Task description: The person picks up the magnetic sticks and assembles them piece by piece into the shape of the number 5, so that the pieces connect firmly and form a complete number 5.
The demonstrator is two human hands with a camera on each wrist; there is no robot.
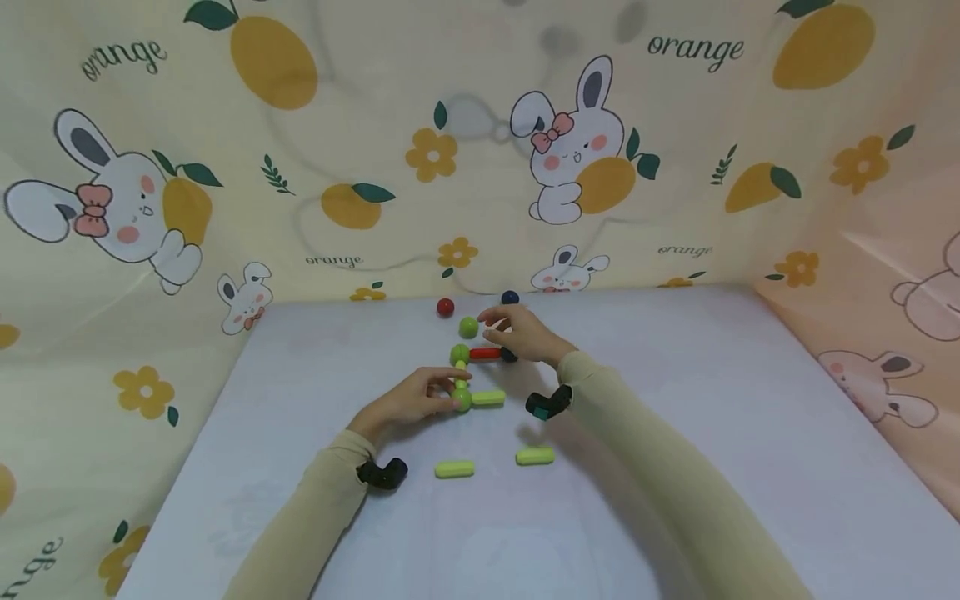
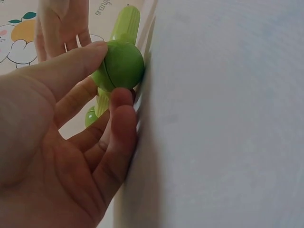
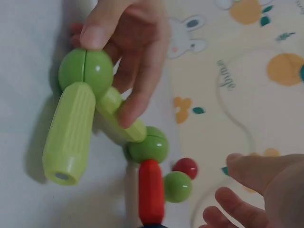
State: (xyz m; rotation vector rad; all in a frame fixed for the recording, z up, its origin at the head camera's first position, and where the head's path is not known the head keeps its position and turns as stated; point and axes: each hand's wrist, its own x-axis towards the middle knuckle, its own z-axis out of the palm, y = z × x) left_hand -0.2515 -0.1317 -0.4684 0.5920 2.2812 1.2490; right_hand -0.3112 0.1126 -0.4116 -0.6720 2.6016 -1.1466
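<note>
My left hand (image 1: 414,395) pinches a green ball (image 2: 121,66) between thumb and fingers, low against the table. A light green rod (image 3: 69,135) sticks out of that ball to the right. Another light green rod (image 3: 124,118) joins it to a second green ball (image 1: 460,354). From there a red rod (image 1: 485,353) runs right to a dark blue ball (image 1: 509,355), partly covered by my right hand (image 1: 525,333). That hand hovers with fingers apart and nothing between them, just right of a loose green ball (image 1: 468,327).
A red ball (image 1: 446,307) and a dark blue ball (image 1: 510,297) lie near the back edge of the white table (image 1: 315,358). Two loose light green rods (image 1: 454,469) lie in front of the joined pieces. Patterned cloth (image 1: 480,217) stands behind the table.
</note>
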